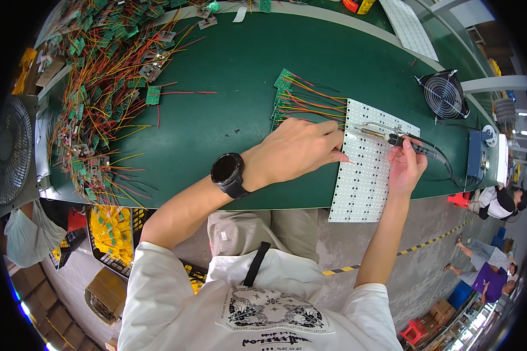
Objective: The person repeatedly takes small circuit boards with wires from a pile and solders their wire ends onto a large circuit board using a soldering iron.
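A white LED panel [366, 169] with rows of small dots lies tilted at the table's front edge, its near end overhanging. My left hand [307, 149] reaches to the panel's left edge, thumb and finger pinched together on what looks like a thin wire end. Several small green circuit boards [282, 88] lie beyond this hand, their red and yellow wires [319, 99] running to the panel's left side. My right hand [409, 162] grips a soldering iron [395, 139] with a black handle. Its metal tip points left over the panel. A thin metal tube runs alongside it.
A large heap of wired green boards [108, 88] covers the table's left side. One board [153, 95] lies apart from it. At the right stand a small black fan [444, 93] and a blue box [477, 155] with a solder reel. The iron's black cable [448, 169] loops between.
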Demonstrator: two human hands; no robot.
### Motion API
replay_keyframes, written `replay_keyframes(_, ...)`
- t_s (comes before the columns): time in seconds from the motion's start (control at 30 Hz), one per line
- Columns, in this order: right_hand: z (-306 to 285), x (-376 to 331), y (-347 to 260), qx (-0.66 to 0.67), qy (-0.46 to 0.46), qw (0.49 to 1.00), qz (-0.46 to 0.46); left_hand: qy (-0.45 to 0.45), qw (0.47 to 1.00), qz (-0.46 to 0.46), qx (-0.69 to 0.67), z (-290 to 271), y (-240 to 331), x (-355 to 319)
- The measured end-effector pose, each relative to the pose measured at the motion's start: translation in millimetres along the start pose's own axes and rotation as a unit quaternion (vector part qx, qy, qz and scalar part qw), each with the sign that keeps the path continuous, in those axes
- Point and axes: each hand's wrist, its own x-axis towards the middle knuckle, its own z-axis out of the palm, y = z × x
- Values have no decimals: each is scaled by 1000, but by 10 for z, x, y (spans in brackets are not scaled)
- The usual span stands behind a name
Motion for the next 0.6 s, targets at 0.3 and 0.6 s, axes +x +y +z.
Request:
replay_keyframes(0.3,-5,-4,8,-5,7,1000,4,195,972,125,48,77,42,101)
replay_keyframes(0.6,18,43,-36,10,29,999,20,118,970,143,156,232,-41,56)
